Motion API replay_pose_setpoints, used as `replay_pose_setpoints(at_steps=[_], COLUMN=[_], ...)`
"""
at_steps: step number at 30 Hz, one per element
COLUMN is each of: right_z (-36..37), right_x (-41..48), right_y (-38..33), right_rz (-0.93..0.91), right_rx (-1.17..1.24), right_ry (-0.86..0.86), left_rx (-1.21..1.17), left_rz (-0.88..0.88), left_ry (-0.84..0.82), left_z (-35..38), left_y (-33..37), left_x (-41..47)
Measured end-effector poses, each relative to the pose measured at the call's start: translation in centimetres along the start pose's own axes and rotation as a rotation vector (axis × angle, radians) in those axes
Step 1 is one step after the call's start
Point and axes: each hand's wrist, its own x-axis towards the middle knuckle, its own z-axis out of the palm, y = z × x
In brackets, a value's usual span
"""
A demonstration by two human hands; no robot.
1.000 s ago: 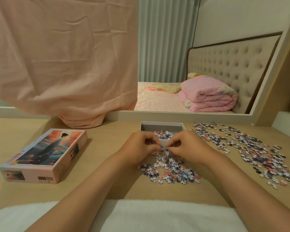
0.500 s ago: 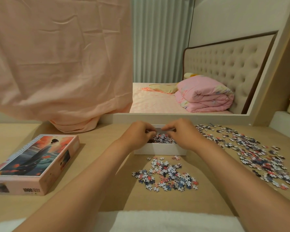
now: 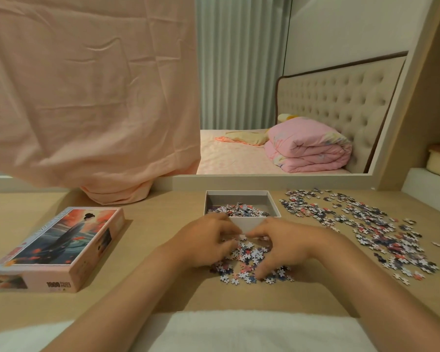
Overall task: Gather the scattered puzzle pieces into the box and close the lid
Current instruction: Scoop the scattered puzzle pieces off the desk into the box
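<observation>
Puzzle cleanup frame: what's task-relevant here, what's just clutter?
Job:
open box
pieces in the box
small pile under the left hand and right hand
big scatter to the right
picture lid on the left

Lying about:
peach cloth
white towel at the near edge
folded pink quilt behind

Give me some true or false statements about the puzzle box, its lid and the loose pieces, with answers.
1. The lid sits closed on the box. False: it lies apart, left of the open box.
2. The box already holds some pieces. True.
3. Both the left hand and the right hand are at the small pile in front of the box. True.
4. The large spread of pieces lies left of the box. False: it lies to its right.
</observation>
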Motion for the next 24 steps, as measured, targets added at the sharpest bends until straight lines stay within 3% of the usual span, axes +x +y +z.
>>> replay_pose_setpoints(at_steps=[4,15,24], right_z=[0.6,1.9,2.2], right_x=[-0.4,0.8,1.1], right_y=[0.1,-0.5,-0.7], right_rz=[0.055,0.014,0.002], right_rx=[-0.065,0.147,0.246], right_ry=[-0.040,0.233,0.362], left_rx=[0.059,-0.070,-0.180], left_rz=[-0.009,0.023,0.002], left_ry=[-0.164,-0.016,0.062], left_z=[1.1,1.4,1.0], left_y=[0.1,0.1,-0.1], left_x=[-0.5,-0.5,-0.6])
